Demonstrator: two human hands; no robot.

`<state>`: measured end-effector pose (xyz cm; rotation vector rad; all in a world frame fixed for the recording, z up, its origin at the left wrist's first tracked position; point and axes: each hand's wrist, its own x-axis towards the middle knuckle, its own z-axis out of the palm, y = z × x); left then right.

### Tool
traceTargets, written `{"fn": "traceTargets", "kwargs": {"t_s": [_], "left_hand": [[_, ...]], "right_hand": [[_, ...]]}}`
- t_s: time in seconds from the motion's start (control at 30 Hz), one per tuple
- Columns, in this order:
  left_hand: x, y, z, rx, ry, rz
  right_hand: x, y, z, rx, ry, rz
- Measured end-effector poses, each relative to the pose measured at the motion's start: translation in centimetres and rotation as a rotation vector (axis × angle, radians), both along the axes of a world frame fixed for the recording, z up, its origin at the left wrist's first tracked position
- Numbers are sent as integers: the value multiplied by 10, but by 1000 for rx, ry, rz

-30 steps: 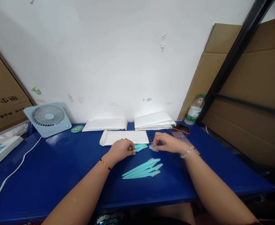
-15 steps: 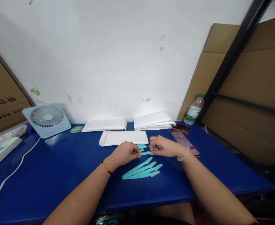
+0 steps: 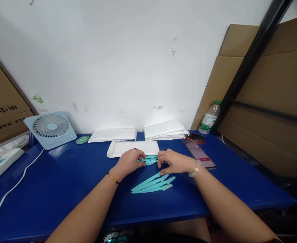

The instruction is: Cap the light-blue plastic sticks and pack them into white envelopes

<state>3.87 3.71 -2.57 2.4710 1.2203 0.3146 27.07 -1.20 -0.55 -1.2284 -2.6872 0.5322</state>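
Turquoise eyebrow razors lie in two groups on the blue table. Several are fanned out in the front group [image 3: 152, 185], handles meeting at the left and blade ends pointing right. Farther back, a bunch of razors [image 3: 150, 159] lies between my hands, partly covered by fingers. My left hand [image 3: 129, 161] has thumb and forefinger closed around the handle ends of this back bunch. My right hand [image 3: 175, 162] holds nothing; its thumb is apart from the curled fingers, with the tip at the uppermost razor of the front fan. A white padded envelope [image 3: 130, 148] lies just behind the back bunch.
Stacked white envelopes [image 3: 113, 134] and a second stack [image 3: 166, 131] lie along the wall. A phone [image 3: 200, 155] rests at the right, near a water bottle [image 3: 209, 118]. At the left stand a blue fan [image 3: 49, 130] with a cable and a power strip [image 3: 1, 165].
The razor held between both hands has joined the back bunch. My left hand moved slightly left and back; my right hand let go and came down toward the front fan.
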Motion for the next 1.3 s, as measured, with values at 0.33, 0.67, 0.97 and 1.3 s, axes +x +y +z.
{"fn": "traceTargets", "kwargs": {"t_s": [0.33, 0.67, 0.97, 1.3], "left_hand": [[9, -16, 4, -110, -34, -175], [0, 2, -5, 58, 20, -80], [5, -16, 8, -59, -50, -200], [-1, -5, 3, 21, 21, -81]], "right_hand": [[0, 5, -5, 71, 2, -28], [17, 3, 3, 38, 42, -124], [-8, -5, -6, -36, -76, 45], [19, 7, -3, 123, -15, -176]]}}
